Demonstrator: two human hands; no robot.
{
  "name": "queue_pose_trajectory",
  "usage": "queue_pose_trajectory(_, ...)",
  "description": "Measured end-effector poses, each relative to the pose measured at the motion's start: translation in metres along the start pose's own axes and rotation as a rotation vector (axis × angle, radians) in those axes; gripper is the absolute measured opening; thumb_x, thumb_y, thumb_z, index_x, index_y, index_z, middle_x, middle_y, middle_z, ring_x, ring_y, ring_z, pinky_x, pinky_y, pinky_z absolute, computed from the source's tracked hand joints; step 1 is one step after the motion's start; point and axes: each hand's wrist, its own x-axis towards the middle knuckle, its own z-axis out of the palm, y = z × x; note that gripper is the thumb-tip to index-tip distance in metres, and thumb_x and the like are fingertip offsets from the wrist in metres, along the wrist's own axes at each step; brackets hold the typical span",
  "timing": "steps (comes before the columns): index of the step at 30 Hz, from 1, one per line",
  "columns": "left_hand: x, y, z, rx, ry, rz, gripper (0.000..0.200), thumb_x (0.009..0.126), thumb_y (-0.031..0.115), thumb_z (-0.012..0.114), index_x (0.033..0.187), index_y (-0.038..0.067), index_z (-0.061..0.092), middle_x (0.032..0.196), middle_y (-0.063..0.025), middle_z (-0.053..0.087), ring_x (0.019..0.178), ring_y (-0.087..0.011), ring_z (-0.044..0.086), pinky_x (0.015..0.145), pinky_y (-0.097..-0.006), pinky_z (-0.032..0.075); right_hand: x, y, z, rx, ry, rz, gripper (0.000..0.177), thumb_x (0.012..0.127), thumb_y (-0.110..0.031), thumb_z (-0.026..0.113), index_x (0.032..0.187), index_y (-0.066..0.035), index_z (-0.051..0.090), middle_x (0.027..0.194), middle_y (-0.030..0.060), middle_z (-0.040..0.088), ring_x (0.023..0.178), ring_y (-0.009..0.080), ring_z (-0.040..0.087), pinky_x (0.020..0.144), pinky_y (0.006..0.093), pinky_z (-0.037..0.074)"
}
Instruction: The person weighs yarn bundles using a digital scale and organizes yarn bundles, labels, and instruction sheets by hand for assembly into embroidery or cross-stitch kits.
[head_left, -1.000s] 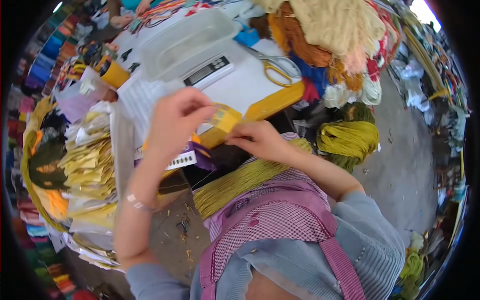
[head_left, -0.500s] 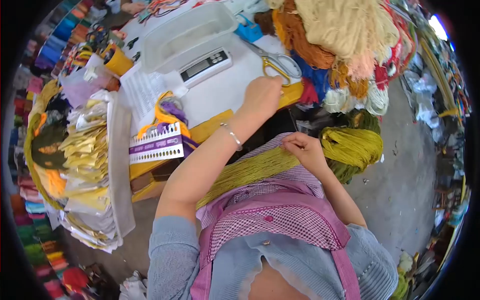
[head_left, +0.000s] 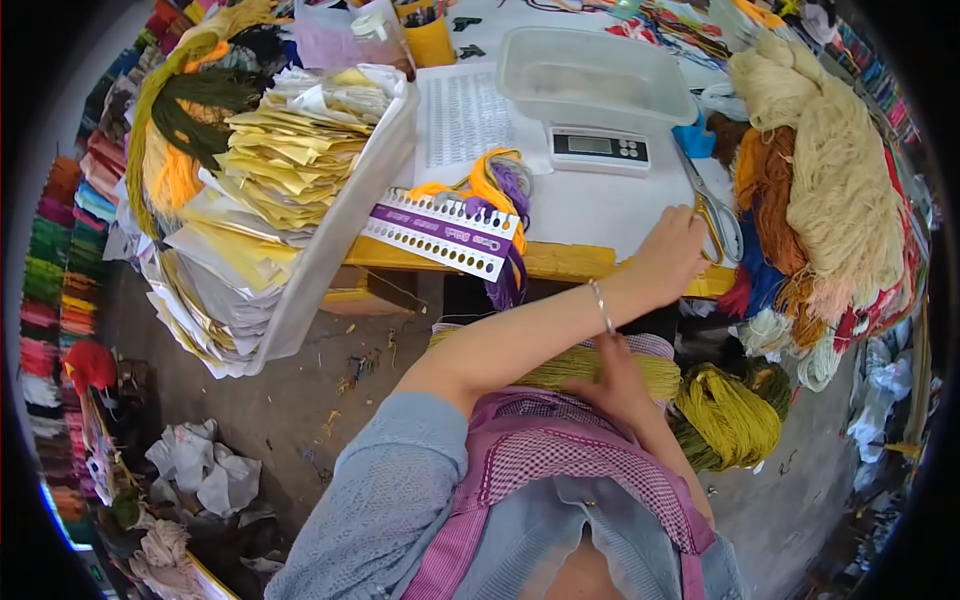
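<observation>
My left hand (head_left: 672,258), with a bracelet at the wrist, is at the table's front edge beside the scissors (head_left: 706,196), which have one yellow and one grey handle. Its fingers are curled together; what they hold, if anything, is hidden. An olive-green skein of thread (head_left: 545,371) lies stretched across my lap over the checked apron (head_left: 560,458). On this skein rests my right hand (head_left: 620,388), thumb and fingers apart, partly behind the left forearm. At the lap's right side hangs a thick olive bundle of thread (head_left: 728,418).
A digital scale (head_left: 598,150) sits before a clear plastic tub (head_left: 600,75). Left of them are a printed sheet (head_left: 465,115), a purple-and-white thread card (head_left: 435,236) and a bin of yellow packets (head_left: 300,150). Cream and brown skeins (head_left: 835,220) hang over the table's right end.
The view has turned, so the table sits further right. My left hand remains near the scissors. My right hand's pinched fingers have spread and it now lies on the skein.
</observation>
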Motion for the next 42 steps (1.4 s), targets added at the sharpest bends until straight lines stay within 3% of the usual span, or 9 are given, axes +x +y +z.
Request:
queue_pose_trajectory(5, -0.055, 0.018, -0.062, -0.419, -0.109, 0.076, 0.012, 0.085, 0.015, 0.059, 0.086, 0.003, 0.054, 0.084, -0.0126, 0.054, 0.084, -0.0335, 0.055, 0.075, -0.0424, 0.045, 0.019, 0.018, 0.037, -0.355, -0.454, -0.049, 0.096, 0.062, -0.04, 0.083, 0.14, -0.005, 0.038, 0.141, 0.0173, 0.042, 0.134, 0.0338, 0.037, 0.112, 0.0435, 0.028)
queue_pose_trajectory(7, -0.093, 0.011, -0.087, -0.489, -0.19, -0.043, 0.011, 0.086, 0.014, 0.057, 0.08, 0.005, 0.057, 0.08, -0.0116, 0.058, 0.082, -0.0326, 0.058, 0.07, -0.0413, 0.047, 0.022, 0.031, 0.047, -0.294, -0.365, -0.091, 0.093, 0.062, -0.039, 0.083, 0.139, -0.008, 0.041, 0.142, 0.0143, 0.044, 0.133, 0.032, 0.038, 0.112, 0.0413, 0.03)
queue_pose_trajectory(12, -0.2, -0.026, -0.109, -0.817, -0.535, -0.492, 0.022, 0.096, 0.023, 0.058, 0.094, 0.002, 0.065, 0.089, -0.0037, 0.065, 0.08, -0.0105, 0.059, 0.073, -0.0262, 0.047, 0.056, 0.049, 0.057, -0.324, -0.862, 0.206, 0.061, 0.068, -0.048, 0.075, 0.119, -0.018, 0.06, 0.118, 0.0151, 0.063, 0.111, 0.032, 0.059, 0.092, 0.0453, 0.047)
queue_pose_trajectory(16, -0.25, -0.033, -0.102, -0.908, -0.809, -0.646, 0.024, 0.096, 0.025, 0.058, 0.097, 0.002, 0.065, 0.083, -0.0032, 0.064, 0.079, -0.0088, 0.056, 0.071, -0.0266, 0.046, 0.065, 0.018, 0.029, -0.459, -0.702, 0.079, 0.038, 0.077, -0.036, 0.069, 0.106, -0.013, 0.065, 0.095, 0.0155, 0.068, 0.093, 0.0358, 0.065, 0.08, 0.0477, 0.051)
queue_pose_trajectory(25, -0.245, -0.027, -0.052, -0.913, -0.315, -0.633, 0.042, 0.085, 0.022, 0.071, 0.117, 0.0, 0.057, 0.094, -0.0092, 0.065, 0.079, -0.014, 0.059, 0.069, -0.028, 0.047, 0.025, -0.043, -0.012, -0.427, -0.131, -0.166, 0.017, 0.073, -0.013, 0.066, 0.087, -0.006, 0.06, 0.089, 0.0121, 0.067, 0.088, 0.0313, 0.065, 0.07, 0.0437, 0.051)
queue_pose_trajectory(29, -0.224, -0.017, -0.086, -0.784, -0.522, -0.652, 0.046, 0.084, 0.027, 0.073, 0.118, 0.001, 0.058, 0.102, -0.0114, 0.064, 0.087, -0.0207, 0.061, 0.075, -0.032, 0.049, 0.013, -0.06, -0.026, -0.263, 0.137, -0.329, 0.023, 0.07, -0.005, 0.066, 0.094, -0.003, 0.064, 0.09, 0.0132, 0.067, 0.085, 0.0334, 0.065, 0.071, 0.0398, 0.051)
queue_pose_trajectory(32, -0.224, -0.02, -0.081, -0.517, -0.295, -0.293, 0.051, 0.081, 0.034, 0.074, 0.118, 0.003, 0.058, 0.104, -0.0137, 0.064, 0.096, -0.0285, 0.061, 0.084, -0.0366, 0.048, 0.008, -0.073, -0.031, -0.199, 0.129, -0.284, 0.027, 0.07, -0.004, 0.068, 0.097, -0.002, 0.063, 0.091, 0.0137, 0.066, 0.083, 0.0334, 0.064, 0.073, 0.0396, 0.051)
queue_pose_trajectory(39, -0.188, -0.008, -0.091, -0.364, -0.756, -0.284, 0.066, 0.078, 0.035, 0.077, 0.13, 0.005, 0.049, 0.128, -0.0134, 0.055, 0.115, -0.0256, 0.054, 0.095, -0.0349, 0.043, 0.018, -0.081, -0.031, -0.071, 0.092, -0.275, 0.024, 0.069, -0.004, 0.07, 0.092, 0.0, 0.064, 0.084, 0.0144, 0.065, 0.08, 0.0344, 0.065, 0.072, 0.0365, 0.051)
queue_pose_trajectory(42, -0.179, -0.023, -0.104, -1.002, -0.436, -0.409, 0.098, 0.07, 0.032, 0.086, 0.146, 0.005, 0.03, 0.139, -0.0096, 0.046, 0.126, -0.02, 0.046, 0.107, -0.0298, 0.034, 0.016, -0.073, -0.03, -0.026, 0.093, -0.199, 0.033, 0.068, -0.004, 0.073, 0.099, -0.001, 0.062, 0.092, 0.0147, 0.064, 0.085, 0.033, 0.064, 0.076, 0.0346, 0.05)
